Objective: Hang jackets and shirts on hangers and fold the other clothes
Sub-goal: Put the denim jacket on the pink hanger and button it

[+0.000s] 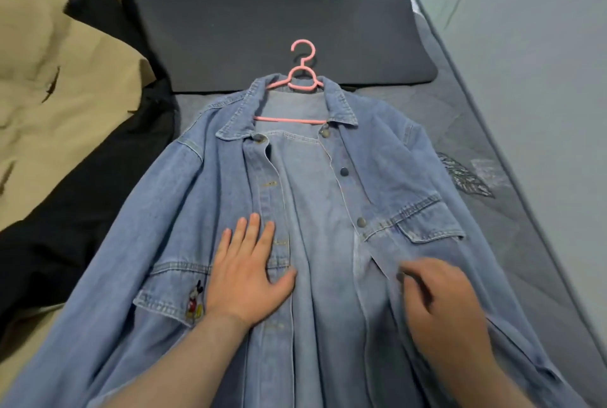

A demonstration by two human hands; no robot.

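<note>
- A light blue denim jacket is laid flat, front up and unbuttoned, on a bed covered in grey patterned fabric
- A pink plastic hanger is seen threaded inside the jacket's shoulders; its hook sticks out above the collar and its lower bar shows across the open neck
- Metal snap buttons are seen down one front edge of the jacket, buttonholes down the other, and a flapped chest pocket is stitched on each side
- A small cartoon mouse patch is sewn beside the pocket flap on the jacket's left-hand panel
- The left hand is pressed flat on the buttonhole placket, fingers straight and spread, nothing gripped
- The right hand is blurred; its curled fingers are seen pinching the button-side front edge of the jacket, below the pocket
- A dark pillow lies beyond the jacket's collar, under the hook
- Beige and black clothes are heaped to the left of the jacket
</note>
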